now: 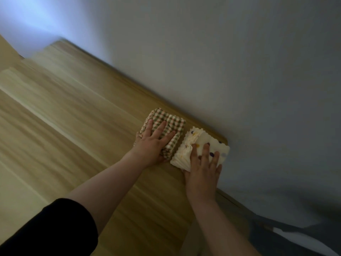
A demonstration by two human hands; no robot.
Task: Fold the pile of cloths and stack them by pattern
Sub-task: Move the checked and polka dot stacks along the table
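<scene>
Sleeve: a black sleeve [46,228] covers the left upper arm at the lower left corner; the forearm beyond it is bare

Worktop: a pale wooden worktop [73,117] with long grain lines runs slantwise across the tilted view; its far edge meets the wall

Left hand: the left hand [151,143] lies flat on the checked stack, fingers straight and spread, holding nothing; the thumb is down at the stack's near side and is hard to make out

Checked stack: a folded stack of checked cloths [173,122] in green, red and cream sits near the far edge of the worktop, just beside the dotted stack on its left

Dotted stack: a folded stack of white cloths [203,139] with purple and yellow spots and zigzag edges sits close to the wall; its layers fan out at the near corner

Right hand: the right hand [203,172] rests flat on the dotted stack, fingers straight and spread wide, gripping nothing

Wall: a plain grey-white wall [239,61] fills the upper right
</scene>
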